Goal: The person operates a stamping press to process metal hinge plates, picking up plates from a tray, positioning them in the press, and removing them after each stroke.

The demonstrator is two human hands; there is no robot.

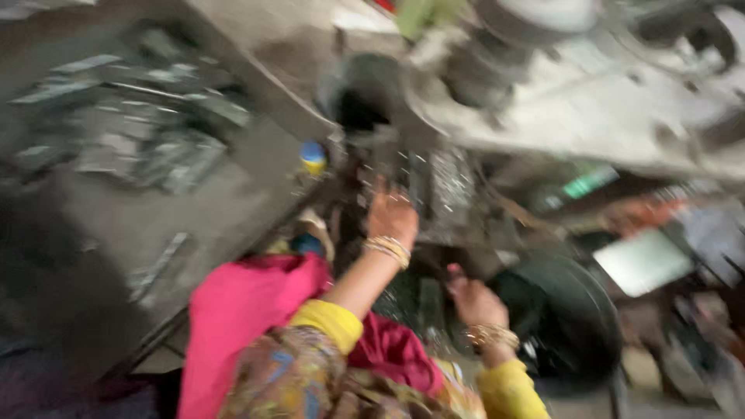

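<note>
Reaching upward, your left hand [392, 216] was stretched out from a bare forearm, bangles at the wrist, yellow sleeve bunched near the elbow. Its fingers pointed toward the dark, gritty machine part [434, 194] and lay against or just short of it; motion blur hid which. Whether those fingers were spread or pinching something, you could not tell from this view.

Your right hand [472, 299] sat lower and nearer your body, wrist bent, bangles showing, fingers curled loosely inward. It hovered just beside the round black basin [570, 326], near its left rim. Blur hid whether anything was held in it.

A pink cloth [240, 318] draped over your left side below the raised arm. Left of the machine lay a grey work surface [194, 209] strewn with flat metal pieces [140, 132]. A small blue and yellow container [313, 157] stood at the surface's edge, well apart from the left hand. The large pale machine housing [590, 101] loomed above both hands.
</note>
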